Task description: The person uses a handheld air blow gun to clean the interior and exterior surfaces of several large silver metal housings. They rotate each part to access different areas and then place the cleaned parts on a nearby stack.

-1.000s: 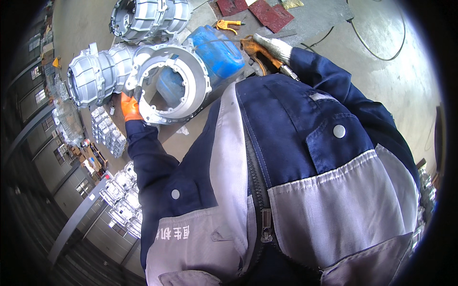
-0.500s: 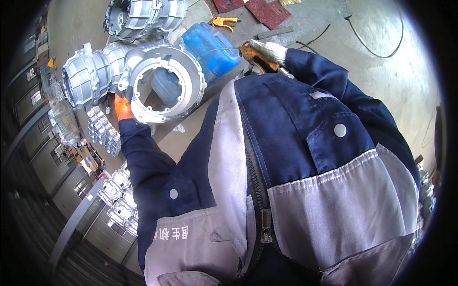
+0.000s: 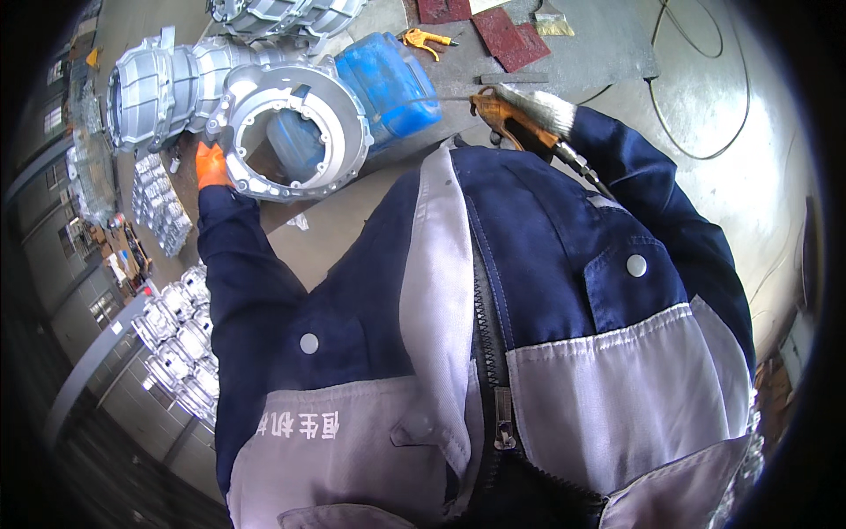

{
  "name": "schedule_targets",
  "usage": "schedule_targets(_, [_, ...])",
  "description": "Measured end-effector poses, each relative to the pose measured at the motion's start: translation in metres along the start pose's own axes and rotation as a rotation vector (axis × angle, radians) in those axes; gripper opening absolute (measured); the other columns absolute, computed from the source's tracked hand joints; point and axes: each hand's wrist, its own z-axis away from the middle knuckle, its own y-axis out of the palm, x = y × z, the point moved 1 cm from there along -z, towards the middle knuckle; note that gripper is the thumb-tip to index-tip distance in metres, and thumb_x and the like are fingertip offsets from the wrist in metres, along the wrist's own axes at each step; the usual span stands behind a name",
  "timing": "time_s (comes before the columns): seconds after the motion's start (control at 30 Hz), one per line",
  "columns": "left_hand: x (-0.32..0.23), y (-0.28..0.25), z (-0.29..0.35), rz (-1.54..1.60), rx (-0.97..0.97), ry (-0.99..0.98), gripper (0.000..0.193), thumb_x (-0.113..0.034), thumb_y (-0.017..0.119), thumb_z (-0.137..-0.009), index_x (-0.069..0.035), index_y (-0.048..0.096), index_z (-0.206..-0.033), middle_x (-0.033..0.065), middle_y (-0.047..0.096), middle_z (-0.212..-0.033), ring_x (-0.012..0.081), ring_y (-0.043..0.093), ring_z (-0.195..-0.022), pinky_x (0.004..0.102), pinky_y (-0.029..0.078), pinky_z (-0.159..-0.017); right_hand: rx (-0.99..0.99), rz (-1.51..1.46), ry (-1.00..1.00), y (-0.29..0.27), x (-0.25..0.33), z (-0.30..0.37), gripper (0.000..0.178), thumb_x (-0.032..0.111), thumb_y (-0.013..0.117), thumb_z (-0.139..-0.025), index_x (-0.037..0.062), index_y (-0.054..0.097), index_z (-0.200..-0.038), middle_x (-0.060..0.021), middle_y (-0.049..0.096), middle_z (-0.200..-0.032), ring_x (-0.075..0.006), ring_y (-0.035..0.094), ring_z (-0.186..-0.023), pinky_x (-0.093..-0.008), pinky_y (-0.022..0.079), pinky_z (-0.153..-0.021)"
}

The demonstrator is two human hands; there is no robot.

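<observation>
My left hand [image 3: 211,166], in an orange glove with dark fingertips, grips the lower left edge of a silver cast-metal housing [image 3: 352,157]. This housing has a wide round opening with bolt lugs around its inner ring. Out to the right, my right hand [image 3: 539,109] wears a white knit glove and is closed round an orange-brown air blow gun [image 3: 504,116]. The gun's thin nozzle points left toward the housing, with its tip over a blue plastic jerrycan [image 3: 388,75]. A metal hose fitting [image 3: 573,157] runs from the gun's grip toward my sleeve.
Ribbed castings [image 3: 152,95] adjoin the housing at the left, with another casting [image 3: 291,16] beyond. A yellow blow gun [image 3: 426,40], dark red plates [image 3: 507,40] and a brush [image 3: 552,18] lie farther off. A hose [image 3: 696,157] loops across the floor. Stacked castings [image 3: 181,339] stand at the left.
The view has shifted, and the housing and castings appear slightly higher and to the left. My right hand and the blow gun sit farther right from the housing. Both hands keep their hold.
</observation>
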Motion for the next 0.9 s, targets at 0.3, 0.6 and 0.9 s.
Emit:
schedule_targets(0.3, [-0.006, -0.002, 0.004, -0.154, -0.010, 0.000, 0.044, -0.021, 0.072, -0.070, -0.011, 0.058, -0.111, 0.0010, 0.059, -0.097, 0.0142, 0.053, -0.088, 0.0296, 0.042, -0.075, 0.163, 0.017, -0.008, 0.003, -0.008, 0.004, 0.037, 0.038, 0.044, -0.090, 0.0061, 0.057, -0.105, -0.0072, 0.061, -0.090, -0.0116, 0.060, -0.072, -0.0219, 0.050, -0.060])
schedule_targets(0.6, [0.004, -0.010, -0.007, -0.105, -0.018, -0.013, 0.046, -0.020, 0.074, -0.068, -0.010, 0.058, -0.109, 0.0015, 0.061, -0.093, 0.0144, 0.055, -0.078, 0.0286, 0.044, -0.068, 0.287, -0.173, 0.062, 0.007, -0.009, 0.002, 0.038, 0.032, 0.049, -0.089, 0.0023, 0.053, -0.112, -0.0111, 0.060, -0.101, -0.0129, 0.061, -0.080, -0.0201, 0.051, -0.069])
schedule_targets(0.9, [0.004, -0.005, -0.005, -0.192, -0.014, 0.064, 0.048, -0.030, 0.073, -0.068, -0.014, 0.058, -0.110, 0.0037, 0.060, -0.093, 0.0159, 0.055, -0.079, 0.0319, 0.044, -0.064, 0.282, 0.071, -0.017, 0.018, 0.013, 0.009, 0.043, 0.036, 0.045, -0.090, 0.0052, 0.047, -0.120, -0.0076, 0.058, -0.103, -0.0106, 0.059, -0.085, -0.0208, 0.049, -0.075])
